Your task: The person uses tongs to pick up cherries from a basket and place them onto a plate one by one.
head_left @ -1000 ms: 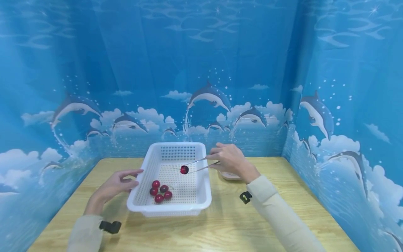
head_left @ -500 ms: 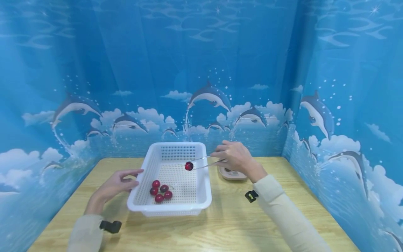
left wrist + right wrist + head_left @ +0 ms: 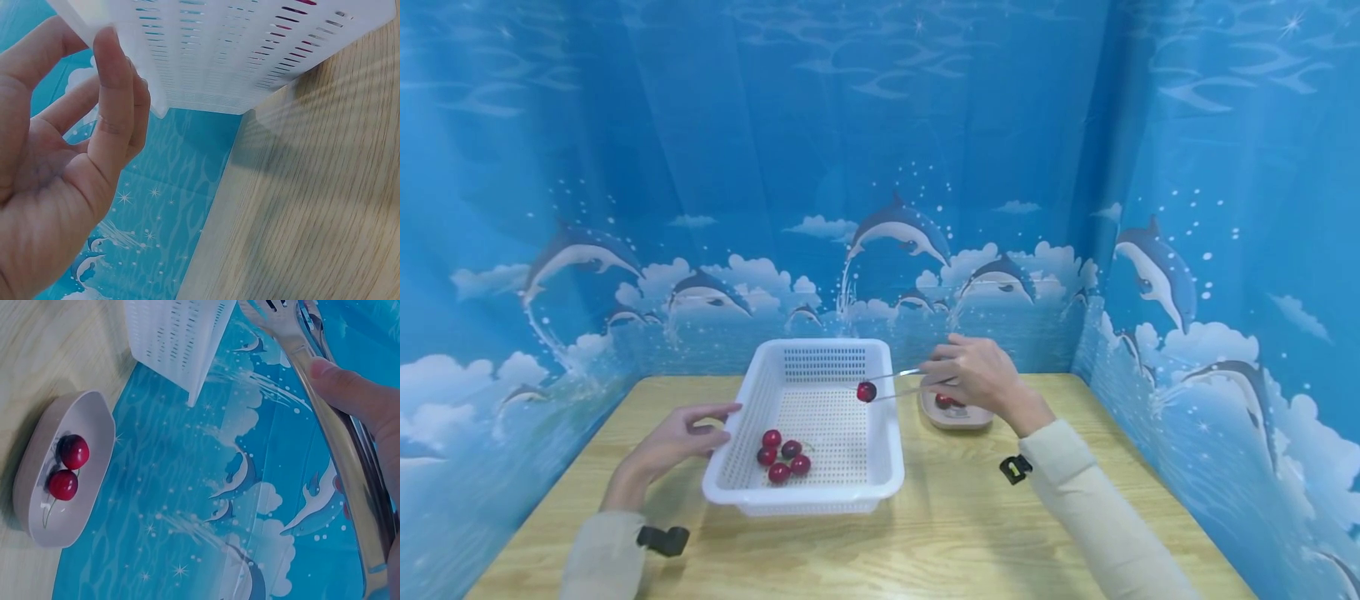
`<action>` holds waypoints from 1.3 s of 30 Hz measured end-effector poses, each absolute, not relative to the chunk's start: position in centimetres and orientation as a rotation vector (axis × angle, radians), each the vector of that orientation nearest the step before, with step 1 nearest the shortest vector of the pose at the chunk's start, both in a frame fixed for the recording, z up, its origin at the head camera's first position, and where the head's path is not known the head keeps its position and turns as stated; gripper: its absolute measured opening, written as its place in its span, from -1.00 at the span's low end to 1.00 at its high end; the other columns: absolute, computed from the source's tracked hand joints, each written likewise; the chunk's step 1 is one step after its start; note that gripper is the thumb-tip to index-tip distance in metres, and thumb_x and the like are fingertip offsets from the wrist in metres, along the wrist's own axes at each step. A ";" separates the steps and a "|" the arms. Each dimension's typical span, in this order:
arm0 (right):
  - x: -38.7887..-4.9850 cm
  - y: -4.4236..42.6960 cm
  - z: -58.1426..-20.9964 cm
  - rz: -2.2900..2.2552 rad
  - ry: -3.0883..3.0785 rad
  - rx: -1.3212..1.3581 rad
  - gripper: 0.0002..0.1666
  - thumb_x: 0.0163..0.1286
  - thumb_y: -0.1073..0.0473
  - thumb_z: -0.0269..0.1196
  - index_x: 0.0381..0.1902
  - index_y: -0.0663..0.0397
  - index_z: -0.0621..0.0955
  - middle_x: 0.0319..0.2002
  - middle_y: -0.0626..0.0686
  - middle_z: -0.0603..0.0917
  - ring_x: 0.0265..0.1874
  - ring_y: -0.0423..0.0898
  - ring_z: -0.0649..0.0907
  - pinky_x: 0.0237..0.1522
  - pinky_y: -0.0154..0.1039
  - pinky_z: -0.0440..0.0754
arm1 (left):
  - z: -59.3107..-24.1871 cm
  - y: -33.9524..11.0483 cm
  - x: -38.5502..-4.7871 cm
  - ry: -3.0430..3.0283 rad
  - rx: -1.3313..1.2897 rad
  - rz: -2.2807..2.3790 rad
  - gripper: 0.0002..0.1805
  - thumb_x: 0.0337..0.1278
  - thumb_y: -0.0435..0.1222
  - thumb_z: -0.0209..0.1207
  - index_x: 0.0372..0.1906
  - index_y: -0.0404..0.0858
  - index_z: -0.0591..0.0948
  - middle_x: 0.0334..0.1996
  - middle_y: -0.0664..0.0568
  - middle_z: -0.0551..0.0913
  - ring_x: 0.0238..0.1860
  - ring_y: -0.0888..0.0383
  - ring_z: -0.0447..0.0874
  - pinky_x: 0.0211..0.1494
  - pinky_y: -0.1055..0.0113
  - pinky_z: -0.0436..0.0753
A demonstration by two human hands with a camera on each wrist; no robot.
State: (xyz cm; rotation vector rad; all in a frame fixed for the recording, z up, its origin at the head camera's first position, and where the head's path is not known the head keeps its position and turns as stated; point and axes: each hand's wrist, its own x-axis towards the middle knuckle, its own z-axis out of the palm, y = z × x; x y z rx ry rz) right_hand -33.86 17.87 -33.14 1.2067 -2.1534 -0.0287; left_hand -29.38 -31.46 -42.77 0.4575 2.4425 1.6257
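The left hand (image 3: 672,440) pinches the left rim of a white perforated basket (image 3: 805,495); in the left wrist view its thumb and fingers (image 3: 115,94) meet at the rim. Several red cherries (image 3: 778,472) lie in the basket's near left part. Metal tongs (image 3: 337,437) are gripped in the right hand (image 3: 981,375), right of the basket. Their tips hold one dark red cherry (image 3: 867,391) above the basket's right side. Beneath the right hand stands a small pale dish (image 3: 958,420); in the right wrist view two cherries (image 3: 63,485) lie in it.
A light wooden table (image 3: 925,533) carries the basket and dish. Blue sheets (image 3: 820,125) printed with dolphins and clouds hang behind the table and on both sides. A black strap device sits at each wrist.
The right hand has moved to the right, carrying the tongs and their cherry from the basket's middle toward its right rim. More of the dish shows. The left hand has stayed at the rim.
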 end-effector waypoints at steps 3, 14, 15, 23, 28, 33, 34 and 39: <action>-33.9 18.3 -33.2 -0.043 -2.165 1.190 -0.77 0.21 0.00 0.54 -0.14 -0.32 0.84 -0.21 -0.17 0.84 -0.33 -0.19 0.68 -0.50 -0.49 0.53 | -42.7 -31.5 -29.3 2.441 0.458 1.623 -0.29 0.39 -0.23 0.26 0.53 -0.36 0.32 0.34 -0.51 0.46 0.00 0.18 0.79 0.05 0.19 0.81; -33.9 20.1 -33.2 -0.080 -2.121 1.149 -0.66 0.09 -0.01 0.60 -0.14 -0.19 0.84 -0.25 -0.11 0.83 -0.34 -0.16 0.68 -0.54 -0.41 0.57 | -42.9 -31.5 -29.4 2.434 0.471 1.628 -0.29 0.39 -0.24 0.25 0.53 -0.37 0.32 0.32 -0.51 0.47 0.00 0.20 0.79 0.06 0.20 0.81; -33.9 20.3 -33.2 -0.080 -2.119 1.147 -0.66 0.08 -0.01 0.60 -0.14 -0.18 0.84 -0.25 -0.11 0.83 -0.34 -0.16 0.68 -0.54 -0.39 0.58 | -42.9 -31.5 -29.4 2.434 0.470 1.628 -0.29 0.39 -0.24 0.25 0.53 -0.37 0.32 0.33 -0.51 0.47 0.00 0.20 0.79 0.06 0.20 0.81; -34.0 21.7 -33.4 -0.091 -2.143 1.135 -0.63 0.08 -0.02 0.61 -0.12 -0.16 0.84 -0.25 -0.09 0.84 -0.33 -0.13 0.68 -0.51 -0.34 0.63 | -43.0 -31.6 -29.4 2.425 0.473 1.633 -0.30 0.40 -0.24 0.25 0.53 -0.36 0.32 0.34 -0.51 0.47 0.01 0.19 0.79 0.06 0.19 0.80; -34.0 22.6 -33.5 -0.107 -2.151 1.123 -0.63 0.07 0.00 0.61 -0.13 -0.13 0.84 -0.25 -0.07 0.84 -0.32 -0.11 0.68 -0.49 -0.31 0.66 | -43.0 -31.5 -29.4 2.424 0.467 1.637 -0.29 0.39 -0.23 0.26 0.53 -0.36 0.33 0.35 -0.50 0.46 0.01 0.18 0.79 0.07 0.19 0.80; -34.2 23.4 -33.7 -0.115 -2.150 1.106 -0.64 0.09 -0.04 0.60 -0.13 -0.16 0.84 -0.26 -0.08 0.83 -0.35 -0.12 0.67 -0.55 -0.35 0.60 | -42.9 -31.5 -29.4 2.422 0.465 1.636 -0.29 0.40 -0.23 0.25 0.53 -0.37 0.31 0.36 -0.52 0.44 0.01 0.20 0.79 0.07 0.19 0.80; -34.3 23.6 -33.7 -0.114 -2.147 1.105 -0.64 0.10 -0.06 0.60 -0.13 -0.16 0.84 -0.26 -0.08 0.83 -0.35 -0.13 0.66 -0.55 -0.35 0.59 | -42.8 -31.5 -29.4 2.421 0.465 1.636 -0.29 0.40 -0.23 0.25 0.53 -0.37 0.31 0.36 -0.52 0.44 0.00 0.20 0.79 0.07 0.19 0.80; -34.5 24.4 -34.0 -0.098 -2.129 1.108 -0.62 0.07 -0.06 0.61 -0.13 -0.17 0.84 -0.26 -0.08 0.83 -0.37 -0.13 0.66 -0.57 -0.37 0.56 | -42.8 -31.5 -29.4 2.419 0.472 1.638 -0.31 0.41 -0.24 0.23 0.53 -0.37 0.32 0.36 -0.53 0.44 -0.02 0.21 0.80 0.05 0.18 0.81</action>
